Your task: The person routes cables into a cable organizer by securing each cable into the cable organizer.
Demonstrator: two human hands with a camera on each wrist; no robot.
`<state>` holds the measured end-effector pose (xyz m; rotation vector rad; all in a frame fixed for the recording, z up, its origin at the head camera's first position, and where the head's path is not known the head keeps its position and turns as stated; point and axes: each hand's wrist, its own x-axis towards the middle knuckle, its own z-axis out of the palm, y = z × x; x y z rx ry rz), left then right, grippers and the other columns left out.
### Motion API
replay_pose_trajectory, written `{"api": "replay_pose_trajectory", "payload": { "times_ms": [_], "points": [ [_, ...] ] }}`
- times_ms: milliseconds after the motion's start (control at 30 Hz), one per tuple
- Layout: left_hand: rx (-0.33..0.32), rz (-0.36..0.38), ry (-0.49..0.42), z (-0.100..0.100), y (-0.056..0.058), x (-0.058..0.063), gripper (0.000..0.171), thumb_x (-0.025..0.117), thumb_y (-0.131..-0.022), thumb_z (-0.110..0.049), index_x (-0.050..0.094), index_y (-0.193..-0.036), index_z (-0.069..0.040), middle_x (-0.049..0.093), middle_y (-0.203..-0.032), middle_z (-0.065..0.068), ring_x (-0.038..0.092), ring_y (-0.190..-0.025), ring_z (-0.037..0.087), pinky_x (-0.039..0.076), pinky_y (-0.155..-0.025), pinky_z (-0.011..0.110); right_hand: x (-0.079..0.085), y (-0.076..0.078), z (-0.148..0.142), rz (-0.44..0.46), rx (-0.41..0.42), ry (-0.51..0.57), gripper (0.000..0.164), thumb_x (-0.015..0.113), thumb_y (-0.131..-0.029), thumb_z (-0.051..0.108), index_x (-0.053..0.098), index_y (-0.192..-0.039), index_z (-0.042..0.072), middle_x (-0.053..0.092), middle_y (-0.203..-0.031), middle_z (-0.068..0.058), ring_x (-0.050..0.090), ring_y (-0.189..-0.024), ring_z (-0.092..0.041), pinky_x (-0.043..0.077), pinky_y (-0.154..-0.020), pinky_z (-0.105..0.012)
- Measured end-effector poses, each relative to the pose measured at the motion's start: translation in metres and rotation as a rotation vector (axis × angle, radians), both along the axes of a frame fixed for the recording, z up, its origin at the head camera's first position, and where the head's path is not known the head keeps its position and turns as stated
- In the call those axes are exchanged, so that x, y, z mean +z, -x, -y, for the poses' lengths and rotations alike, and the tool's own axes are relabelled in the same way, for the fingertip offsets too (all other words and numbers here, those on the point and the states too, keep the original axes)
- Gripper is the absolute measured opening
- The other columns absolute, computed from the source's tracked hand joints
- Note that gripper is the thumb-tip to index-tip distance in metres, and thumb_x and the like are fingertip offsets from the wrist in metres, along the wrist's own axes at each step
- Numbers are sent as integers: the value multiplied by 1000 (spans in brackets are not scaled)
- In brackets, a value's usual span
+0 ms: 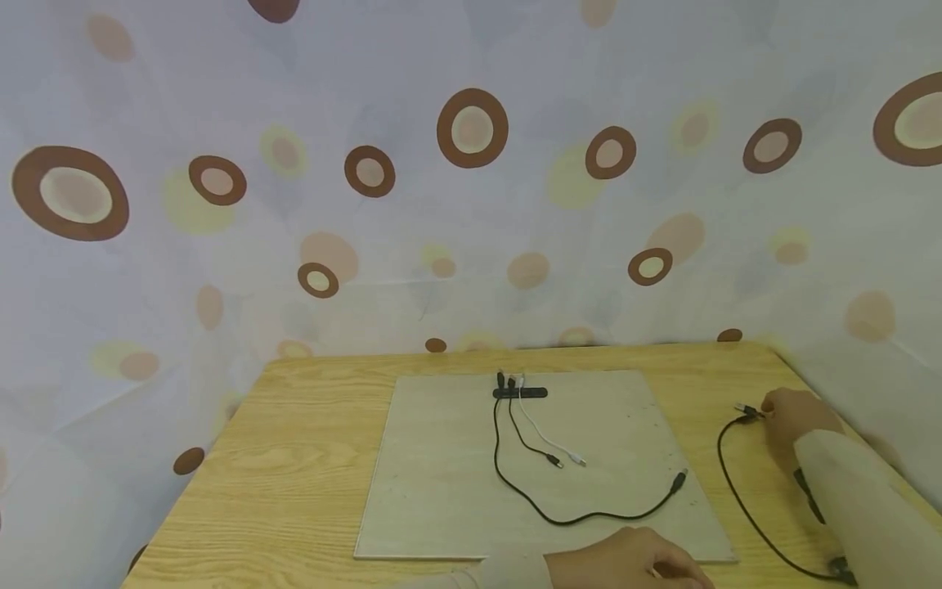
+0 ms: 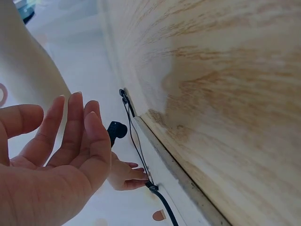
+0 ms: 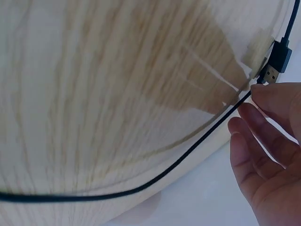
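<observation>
At the right side of the wooden table, my right hand [image 1: 798, 421] pinches a black USB cable [image 1: 743, 513] close to its plug. The right wrist view shows the thumb and forefinger of that hand [image 3: 273, 141] on the thin cord, just beside the metal-tipped USB plug [image 3: 277, 61]. From there the cord curves toward the table's near edge. My left hand [image 1: 621, 563] is at the board's front edge, its fingers loosely bent. In the left wrist view its palm [image 2: 56, 174] holds nothing, and a black connector [image 2: 117, 131] shows behind the fingers.
A pale flat board [image 1: 434, 474] lies mid-table [image 1: 280, 458]. Near its back edge, a black cable holder [image 1: 537, 393] holds two black cables [image 1: 574, 521] and a white one [image 1: 545, 433], their free ends spread over the board. A patterned curtain [image 1: 412, 229] surrounds the table's back and sides.
</observation>
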<state>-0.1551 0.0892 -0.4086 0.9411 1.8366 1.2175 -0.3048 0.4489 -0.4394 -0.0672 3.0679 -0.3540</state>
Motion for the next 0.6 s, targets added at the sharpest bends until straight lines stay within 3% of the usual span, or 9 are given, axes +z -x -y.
{"api": "replay_pose_trajectory", "payload": {
  "times_ms": [200, 300, 400, 600],
  "points": [
    [-17, 66, 4, 0, 2, 0, 26, 49, -91, -10, 60, -114, -6, 62, -108, -7, 53, -85, -8, 44, -71, 13, -7, 4, 4, -4, -32, 8, 20, 59, -82, 11, 60, -94, -5, 61, -85, -23, 57, -67, -33, 44, -51, -40],
    [-19, 50, 12, -1, 3, 0, 26, 50, -90, -9, 59, -114, -6, 62, -109, -7, 53, -85, -8, 44, -71, 13, -8, 5, 5, -36, -25, -1, 15, 59, -82, 12, 62, -85, -3, 62, -76, -15, 56, -61, -25, 44, -50, -38],
    [-13, 39, 15, -2, 3, -1, 26, 51, -89, -9, 60, -113, -6, 62, -109, -8, 53, -86, -9, 43, -72, 12, -6, 4, 7, -9, -31, 3, 13, 55, -84, 9, 60, -78, -2, 59, -70, -10, 52, -59, -21, 42, -48, -36],
    [5, 94, 18, -2, 4, -5, 25, 51, -90, -8, 60, -112, -4, 64, -106, -5, 53, -85, -8, 42, -74, 13, 0, 2, 9, 47, -40, 11, 15, 56, -84, 9, 61, -88, -5, 62, -81, -18, 57, -66, -31, 45, -52, -42]
  ]
}}
